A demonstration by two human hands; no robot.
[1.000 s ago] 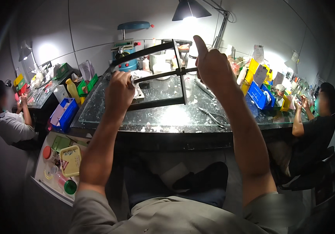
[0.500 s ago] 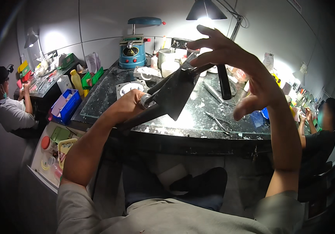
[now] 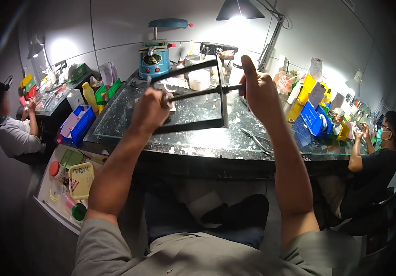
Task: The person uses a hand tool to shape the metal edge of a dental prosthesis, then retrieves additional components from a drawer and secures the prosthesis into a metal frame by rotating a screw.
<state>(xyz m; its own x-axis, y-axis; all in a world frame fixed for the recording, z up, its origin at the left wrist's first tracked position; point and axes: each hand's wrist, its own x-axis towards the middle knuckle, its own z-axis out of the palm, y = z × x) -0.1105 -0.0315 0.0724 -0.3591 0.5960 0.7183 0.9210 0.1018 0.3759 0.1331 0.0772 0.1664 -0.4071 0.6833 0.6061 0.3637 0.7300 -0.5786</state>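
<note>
A dark metal screw clamp (image 3: 225, 108), a rectangular frame with a rod down its middle, is held in the air above the bench. My left hand (image 3: 149, 110) is closed at its left end, round the rod by a silvery round part (image 3: 166, 98). At the opposite end my right hand (image 3: 262, 94) is closed on the rod's handle, thumb pointing up; the fingers hide most of that handle. Below the clamp, pliers (image 3: 255, 139) lie near the bench's front edge. A white tub (image 3: 200, 79) stands behind the frame.
A blue machine (image 3: 155, 60) stands at the back, beside a lit lamp (image 3: 239, 10). Blue bins (image 3: 79, 126) border the black bench (image 3: 193, 145) on both sides. At lower left a drawer (image 3: 46, 202) of jars juts out. People (image 3: 16, 129) work on either side.
My right hand was spread open above the clamp; it has come down and closed on the handle. The clamp has turned from nearly edge-on to face-on, and my left hand has shifted slightly left.
</note>
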